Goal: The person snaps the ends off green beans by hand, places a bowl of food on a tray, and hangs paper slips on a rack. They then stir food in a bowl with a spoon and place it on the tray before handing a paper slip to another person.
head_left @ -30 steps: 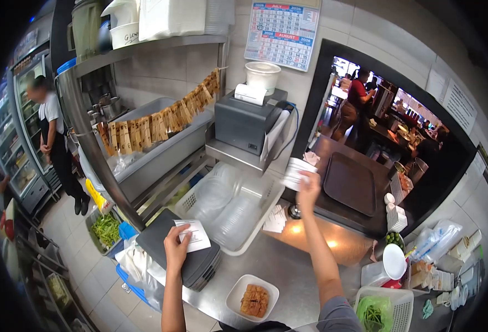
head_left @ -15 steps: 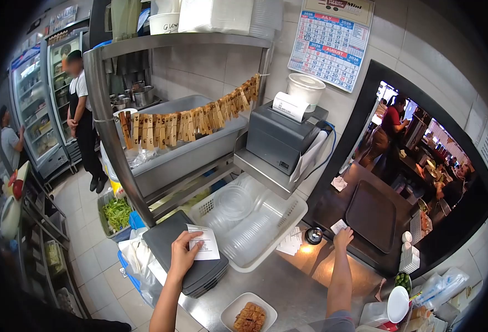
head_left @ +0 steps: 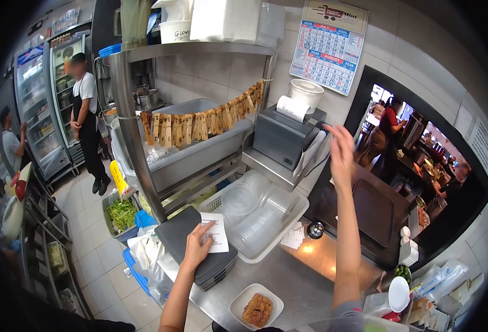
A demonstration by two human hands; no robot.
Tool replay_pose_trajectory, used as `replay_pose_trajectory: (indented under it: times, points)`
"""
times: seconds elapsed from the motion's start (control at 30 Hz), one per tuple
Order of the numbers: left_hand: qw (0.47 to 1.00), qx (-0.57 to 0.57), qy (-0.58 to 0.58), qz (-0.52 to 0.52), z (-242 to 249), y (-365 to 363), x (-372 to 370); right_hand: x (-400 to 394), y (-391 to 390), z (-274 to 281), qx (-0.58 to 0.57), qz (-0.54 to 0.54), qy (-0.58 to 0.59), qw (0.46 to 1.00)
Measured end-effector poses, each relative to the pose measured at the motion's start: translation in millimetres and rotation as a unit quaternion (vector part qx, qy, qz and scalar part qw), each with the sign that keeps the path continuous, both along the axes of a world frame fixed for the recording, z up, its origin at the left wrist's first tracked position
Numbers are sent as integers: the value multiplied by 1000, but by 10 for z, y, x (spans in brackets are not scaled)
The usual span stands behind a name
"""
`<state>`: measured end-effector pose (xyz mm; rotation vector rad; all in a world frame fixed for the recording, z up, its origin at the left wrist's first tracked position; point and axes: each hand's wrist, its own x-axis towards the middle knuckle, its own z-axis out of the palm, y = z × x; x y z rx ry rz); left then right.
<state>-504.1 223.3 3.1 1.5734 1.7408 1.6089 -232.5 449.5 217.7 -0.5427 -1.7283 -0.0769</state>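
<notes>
I find a low lane over the steel counter [head_left: 302,282] between the near white bowl [head_left: 235,305] and the farther bell [head_left: 315,230]. At left, the shelf post [head_left: 140,149] and strung clothespins [head_left: 205,126] obstruct my way to the grey tub [head_left: 200,154]; farther right, the receipt printer [head_left: 280,138] juts beside the raised right hand [head_left: 341,155], above the container basket [head_left: 296,217].

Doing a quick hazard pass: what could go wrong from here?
1. The right hand, raised near the printer, might bump it and upset the white tub.
2. The left hand has fingers on a paper slip; lifting off could let it slide from the dark grey block.
3. The food bowl sits uncovered between the forearms; a sleeve might brush it.
</notes>
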Motion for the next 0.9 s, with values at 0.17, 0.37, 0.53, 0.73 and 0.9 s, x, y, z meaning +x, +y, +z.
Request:
replay_pose_trajectory:
  times: [0.17,0.37,0.53,0.73,0.9]
  points:
    - [1000,15,-12,-15,96,-73,63,-672,370,252,-134,-9,-115,984]
    - [973,223,-53,-9,-92,54,-15,-1165,-890,-237,-297,404,-154,852]
    - [923,180,-331,-75,-521,79,-174,-1381,-1300,-1373,-460,399,-292,737]
    - [967,84,-236,37,-357,117,-129,-1087,-860,-670,-95,160,-196,963]
    - [993,-18,-106,46,-249,62,-75,-742,-123,-54,116,-185,-67,974]
